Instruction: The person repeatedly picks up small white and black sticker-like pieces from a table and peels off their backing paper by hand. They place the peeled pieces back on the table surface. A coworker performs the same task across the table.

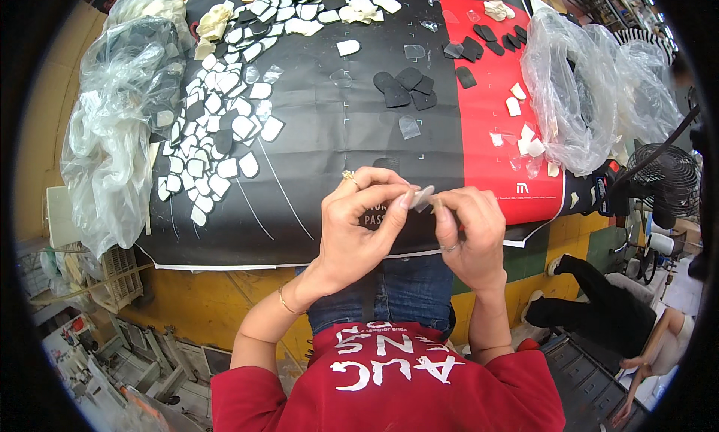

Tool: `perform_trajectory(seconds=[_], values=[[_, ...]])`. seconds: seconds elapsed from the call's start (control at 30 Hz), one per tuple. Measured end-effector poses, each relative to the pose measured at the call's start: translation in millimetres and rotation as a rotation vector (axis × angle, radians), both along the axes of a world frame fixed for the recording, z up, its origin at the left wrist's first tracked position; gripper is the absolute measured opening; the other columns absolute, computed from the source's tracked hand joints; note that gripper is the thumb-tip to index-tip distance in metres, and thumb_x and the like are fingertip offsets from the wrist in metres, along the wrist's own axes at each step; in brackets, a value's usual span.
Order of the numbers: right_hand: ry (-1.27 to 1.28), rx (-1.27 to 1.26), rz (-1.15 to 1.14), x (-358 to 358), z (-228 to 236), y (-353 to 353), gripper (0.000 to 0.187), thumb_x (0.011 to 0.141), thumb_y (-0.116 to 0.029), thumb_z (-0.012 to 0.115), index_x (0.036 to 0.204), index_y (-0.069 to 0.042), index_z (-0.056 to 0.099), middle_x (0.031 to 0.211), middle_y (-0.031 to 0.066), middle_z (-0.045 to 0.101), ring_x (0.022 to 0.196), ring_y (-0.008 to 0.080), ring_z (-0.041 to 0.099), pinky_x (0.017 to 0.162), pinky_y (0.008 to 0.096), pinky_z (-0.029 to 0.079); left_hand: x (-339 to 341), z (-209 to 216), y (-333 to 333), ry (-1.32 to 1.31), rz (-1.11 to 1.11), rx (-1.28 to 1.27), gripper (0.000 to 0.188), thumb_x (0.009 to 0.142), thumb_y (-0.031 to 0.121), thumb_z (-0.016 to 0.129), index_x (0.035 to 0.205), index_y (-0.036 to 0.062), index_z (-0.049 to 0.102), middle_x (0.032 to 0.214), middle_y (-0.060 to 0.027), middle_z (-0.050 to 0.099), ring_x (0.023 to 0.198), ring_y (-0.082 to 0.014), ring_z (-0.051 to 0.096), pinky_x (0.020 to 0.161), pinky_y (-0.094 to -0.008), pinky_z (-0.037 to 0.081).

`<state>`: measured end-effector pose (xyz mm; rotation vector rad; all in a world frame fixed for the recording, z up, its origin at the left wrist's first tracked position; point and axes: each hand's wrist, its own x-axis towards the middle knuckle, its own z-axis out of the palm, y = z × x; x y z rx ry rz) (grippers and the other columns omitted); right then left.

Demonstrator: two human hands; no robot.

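Note:
My left hand [353,224] pinches a small, rounded, greyish-clear piece [422,197] between thumb and forefinger, above the near part of the table. At the piece's other edge my right hand [477,226] closes thumb and fingertips; they hide part of it. Beyond my hands lies a small cluster of black arch-shaped pads [397,97]. A loose arch of clear film [410,127] rests between that cluster and my hands. Many white-faced pads with dark edges [219,186] spread over the left side and far edge, some overlapping.
The table wears a black and red printed sheet [314,147]. Clear plastic bags lie at the left [112,155] and right [569,87]. Off-white scraps [530,144] are scattered on the red part. A black fan [663,179] stands at right; another person [599,305] is beyond my right arm.

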<state>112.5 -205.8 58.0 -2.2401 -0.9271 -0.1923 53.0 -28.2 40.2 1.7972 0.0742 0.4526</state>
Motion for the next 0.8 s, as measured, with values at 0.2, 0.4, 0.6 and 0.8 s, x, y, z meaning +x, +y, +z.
perform_trajectory(seconds=[0.2,0.4,0.6,0.8], values=[[0.031,-0.203,-0.579,34.5,-8.6,-28.8,0.017,0.093,-0.015,0.066,0.102,0.0,0.065,0.089,0.0142,0.064,0.074,0.0298,0.061,0.068,0.0408,0.047,3.4,-3.2,1.3,0.034,0.138,-0.212,0.009,0.092,0.003,0.069,0.097,-0.0011,0.074,0.098,-0.0081,0.069,0.079,-0.0116,0.063,0.068,-0.0257,0.049],[0.313,0.224,-0.214,18.5,-2.4,-16.7,0.048,0.08,-0.019,0.084,0.121,-0.002,0.065,0.1,0.0082,0.065,0.081,0.0151,0.059,0.074,0.0281,0.047,2.0,-10.5,3.5,0.284,-0.55,-1.432,0.034,0.103,0.033,0.059,0.112,0.0003,0.061,0.099,-0.0043,0.058,0.08,-0.0113,0.051,0.073,-0.0272,0.043],[0.796,0.503,0.185,10.3,0.6,8.0,0.037,0.08,-0.012,0.084,0.112,-0.001,0.071,0.123,0.0128,0.059,0.105,0.0179,0.06,0.091,0.031,0.048,5.8,-20.3,-10.2,0.363,-0.721,-1.406,0.032,0.103,0.034,0.059,0.109,0.0025,0.062,0.095,-0.0005,0.057,0.081,-0.0092,0.05,0.072,-0.0252,0.042],[0.936,0.647,0.097,9.3,6.8,9.6,0.016,0.082,-0.001,0.079,0.097,0.0,0.073,0.117,0.014,0.064,0.105,0.0199,0.064,0.088,0.0293,0.051,-3.1,-13.2,-5.7,0.412,-0.332,-0.872,0.019,0.099,0.014,0.063,0.114,0.0015,0.066,0.092,0.0009,0.059,0.073,-0.0052,0.049,0.068,-0.022,0.042]])
